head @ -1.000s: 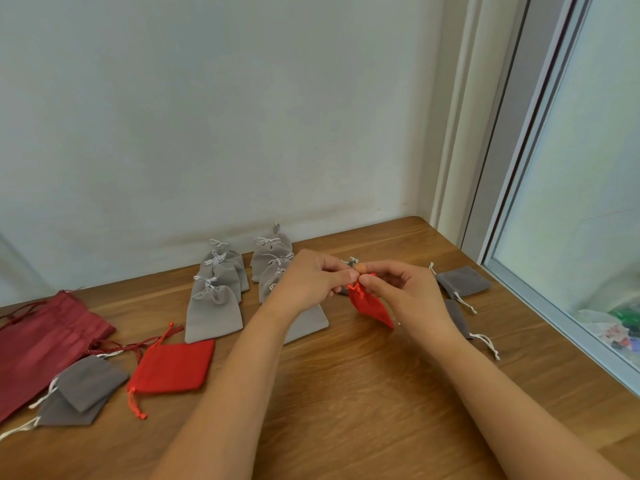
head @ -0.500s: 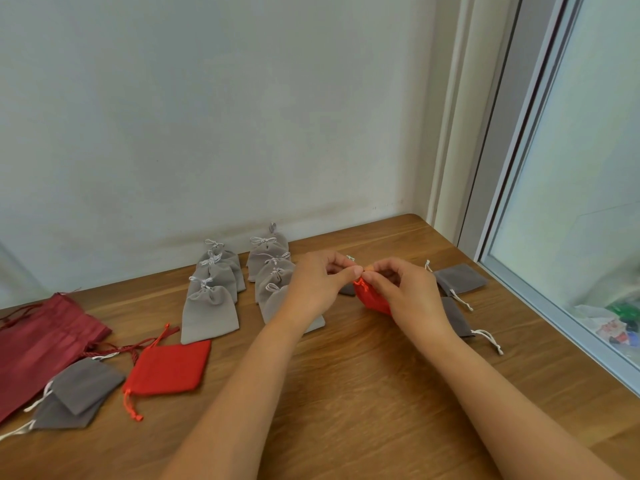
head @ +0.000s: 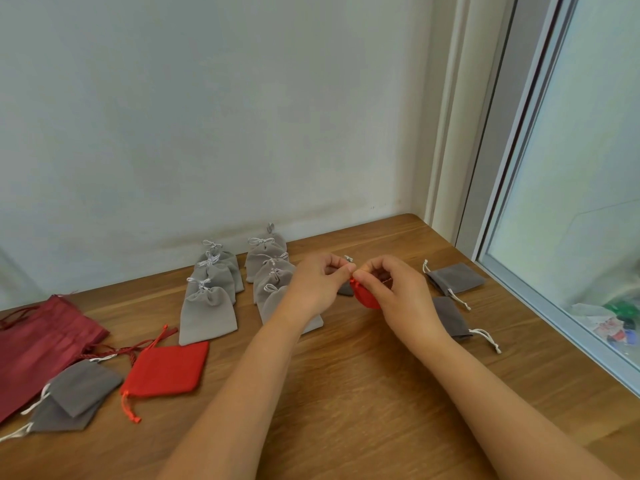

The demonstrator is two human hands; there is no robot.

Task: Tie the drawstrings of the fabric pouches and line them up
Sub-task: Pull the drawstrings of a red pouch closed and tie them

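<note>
Both hands meet above the tabletop [head: 346, 393], left hand [head: 317, 285] and right hand [head: 394, 289] pinching the red pouch [head: 365, 297] at its neck, body hanging down-right under the right hand.

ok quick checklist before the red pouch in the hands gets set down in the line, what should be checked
1. Both hands on the pouch: ok. Left hand and right hand pinch the top of the small red pouch.
2. Knot finished: cannot tell; the fingers hide the drawstring.
3. Lines to join: ok. Two columns of tied light grey pouches lie by the wall.
4. Free spot at the near end: ok, bare table in front of the columns.
5. Pouches left over: not ok. The flat red pouch and dark grey pouches lie with loose strings.
</note>
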